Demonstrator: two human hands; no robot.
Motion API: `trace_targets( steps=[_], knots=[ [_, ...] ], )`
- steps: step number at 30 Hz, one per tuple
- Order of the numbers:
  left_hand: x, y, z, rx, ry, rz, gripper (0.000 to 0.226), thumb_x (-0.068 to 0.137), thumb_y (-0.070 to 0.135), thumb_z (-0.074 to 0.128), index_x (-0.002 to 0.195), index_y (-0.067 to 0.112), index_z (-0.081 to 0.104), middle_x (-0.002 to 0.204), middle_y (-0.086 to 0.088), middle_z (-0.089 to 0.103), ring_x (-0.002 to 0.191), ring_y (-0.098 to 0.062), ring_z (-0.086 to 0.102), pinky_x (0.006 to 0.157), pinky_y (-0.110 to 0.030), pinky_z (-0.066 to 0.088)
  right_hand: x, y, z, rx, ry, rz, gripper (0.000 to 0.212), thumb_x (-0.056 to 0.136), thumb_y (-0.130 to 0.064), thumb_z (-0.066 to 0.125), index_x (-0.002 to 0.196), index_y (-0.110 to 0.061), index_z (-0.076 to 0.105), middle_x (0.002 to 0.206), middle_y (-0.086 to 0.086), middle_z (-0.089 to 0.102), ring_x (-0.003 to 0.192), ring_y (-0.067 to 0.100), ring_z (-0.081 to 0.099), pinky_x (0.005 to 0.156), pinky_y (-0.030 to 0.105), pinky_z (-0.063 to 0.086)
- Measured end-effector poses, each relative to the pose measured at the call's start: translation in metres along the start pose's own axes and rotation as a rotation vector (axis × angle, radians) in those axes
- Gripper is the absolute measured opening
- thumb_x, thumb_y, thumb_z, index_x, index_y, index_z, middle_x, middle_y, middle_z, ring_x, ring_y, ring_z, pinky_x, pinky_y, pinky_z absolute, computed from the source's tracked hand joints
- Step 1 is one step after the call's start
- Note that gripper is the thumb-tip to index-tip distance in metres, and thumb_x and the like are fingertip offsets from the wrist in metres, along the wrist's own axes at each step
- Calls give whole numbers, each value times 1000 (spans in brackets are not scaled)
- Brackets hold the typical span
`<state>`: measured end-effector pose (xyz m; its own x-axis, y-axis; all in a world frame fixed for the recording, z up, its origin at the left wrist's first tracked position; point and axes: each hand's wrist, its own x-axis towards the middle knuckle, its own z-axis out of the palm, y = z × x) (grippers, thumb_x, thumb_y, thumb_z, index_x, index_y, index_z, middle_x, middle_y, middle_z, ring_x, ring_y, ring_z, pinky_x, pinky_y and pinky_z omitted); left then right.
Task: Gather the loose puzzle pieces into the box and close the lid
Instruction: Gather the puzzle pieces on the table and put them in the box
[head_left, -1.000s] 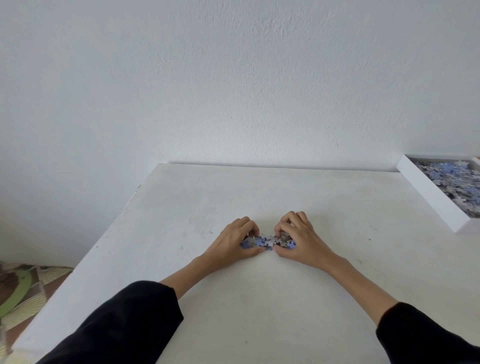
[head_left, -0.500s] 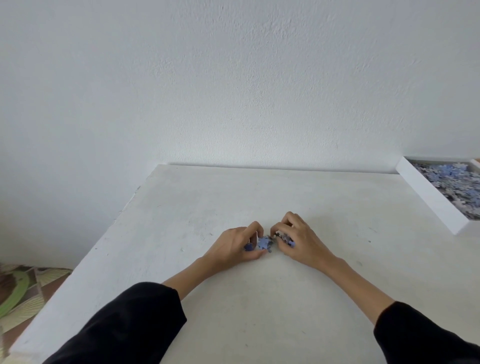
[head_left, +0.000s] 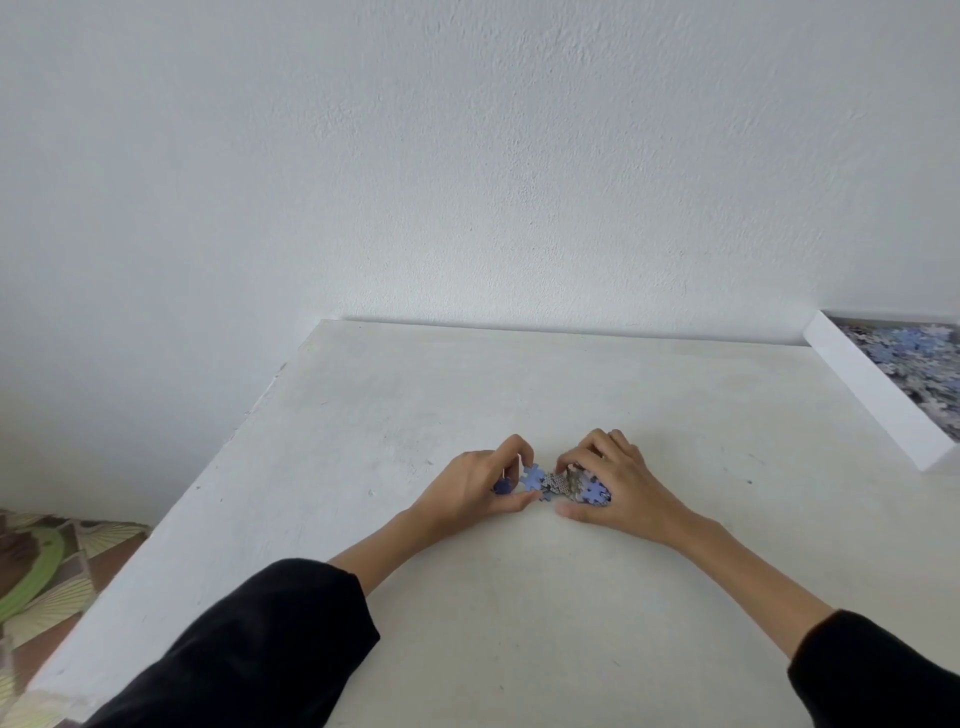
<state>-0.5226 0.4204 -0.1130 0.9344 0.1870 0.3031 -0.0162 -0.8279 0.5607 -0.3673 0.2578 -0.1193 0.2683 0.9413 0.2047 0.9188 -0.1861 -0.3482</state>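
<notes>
The loose puzzle pieces (head_left: 558, 483) are a small heap of flat, knobbed cardboard shapes. Most are light or deep blue, and a few in the middle are grey and speckled. They lie on the table, well to the left of the box (head_left: 878, 395) and nearer the person than it is. The heap makes a short, narrow band whose long axis runs left to right, with one end turned toward the box's side of the table and the other away from it. One light blue piece (head_left: 531, 477) at the far-from-box end looks tipped up off the surface.

The left hand (head_left: 478, 491) closes that end away from the box. Its fingers are curled, with the forefinger on top of the light blue piece and the thumb flat on the table below it, and a darker blue piece (head_left: 502, 487) shows under the palm. The right hand (head_left: 623, 488) closes the end nearer the box, its fingers bent down over the pieces and its thumb lying along the table beneath them. Both forearms come out of black sleeves (head_left: 270, 639).

The box is white and open at the top, cut off by the right edge of the view, and it holds many more blue and pale pieces (head_left: 914, 358). It rests on the white table (head_left: 467, 649), which meets a white wall (head_left: 467, 182) behind it. Far from the box, past the table's left edge, is a patterned floor covering (head_left: 41, 561).
</notes>
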Motion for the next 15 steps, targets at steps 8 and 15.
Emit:
trace_targets(
  steps=[8, 15],
  knots=[
    [0, 1, -1, -11, -17, 5, 29, 84, 23, 65, 103, 9, 48, 69, 9, 45, 54, -11, 36, 53, -15, 30, 5, -14, 1, 42, 172, -79, 12, 81, -16, 60, 82, -11, 49, 68, -11, 44, 64, 9, 39, 55, 23, 36],
    [-2, 1, -2, -59, 18, -4, 26, 84, 20, 64, 102, 11, 47, 68, 7, 43, 55, -12, 34, 54, -15, 31, 8, -11, 3, 110, 234, -93, 8, 86, -11, 61, 91, -7, 66, 82, -1, 66, 69, 12, 60, 61, 23, 49]
  ],
)
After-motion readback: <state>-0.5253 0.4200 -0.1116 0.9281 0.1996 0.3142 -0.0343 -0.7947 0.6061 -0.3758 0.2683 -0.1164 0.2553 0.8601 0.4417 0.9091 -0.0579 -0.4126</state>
